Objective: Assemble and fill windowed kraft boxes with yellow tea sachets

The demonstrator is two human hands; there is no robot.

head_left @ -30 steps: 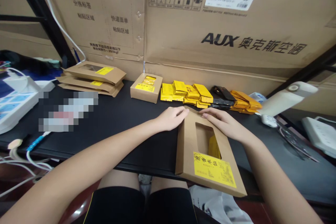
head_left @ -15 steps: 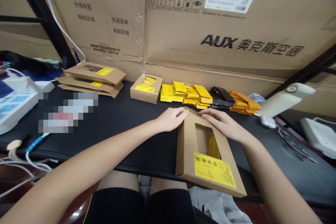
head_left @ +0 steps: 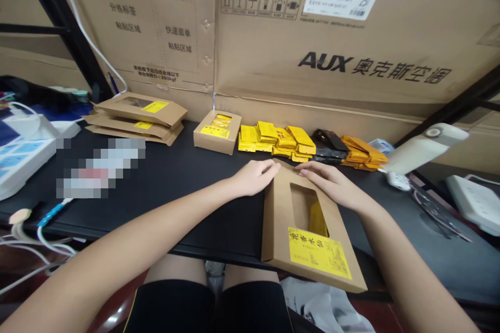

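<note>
A brown cardboard box (head_left: pixel 336 218) with a cut-out window and a yellow label (head_left: pixel 320 255) lies tilted at the table's front edge, its near end jutting past it. Through the window shows a yellow packet (head_left: pixel 318 218). At the box's far left corner, my left hand (head_left: pixel 255 177) is closed, thumb and fingers gripping the edge by the end flap. My right hand (head_left: pixel 332 182) holds the far right corner, fingers bent over the top and flap edge. The undersides of both hands are hidden.
Behind the box sit yellow packets (head_left: pixel 275 138), black packets (head_left: pixel 330 143) and orange packets (head_left: pixel 363 152). A small windowed box (head_left: pixel 213 140) and stacked flattened boxes (head_left: pixel 136 109) stand left. A pale bottle (head_left: pixel 422 148) and power strips (head_left: pixel 474 200) are right; large cartons (head_left: pixel 265 52) wall the back.
</note>
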